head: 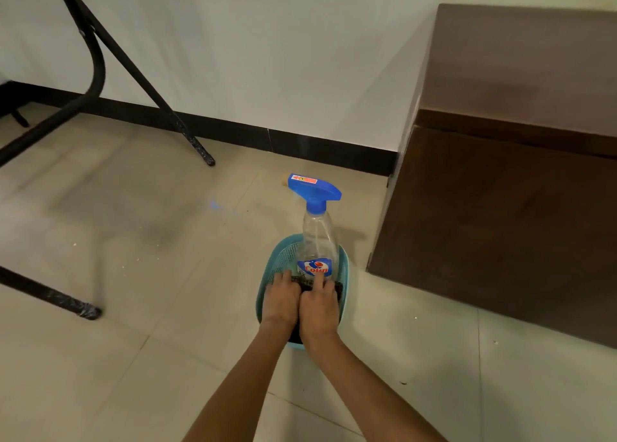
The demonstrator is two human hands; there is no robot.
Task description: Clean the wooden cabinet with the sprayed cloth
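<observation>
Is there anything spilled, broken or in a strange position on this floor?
Nothing is broken or tipped. The spray bottle stands upright in the basket, with both hands on the dark cloth. The only oddities are a faint blue mark and small pale crumbs on the floor tiles.

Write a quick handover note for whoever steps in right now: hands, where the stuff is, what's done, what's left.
Left hand and right hand: both flat on the dark cloth in the teal basket on the floor; whether they grip it cannot be told.
Spray bottle: upright in the same basket, behind the cloth, untouched.
Wooden cabinet: to the right, against the wall.
Done: nothing visible on the cabinet.
Left: lift the cloth, spray it if needed, wipe the cabinet.
</observation>
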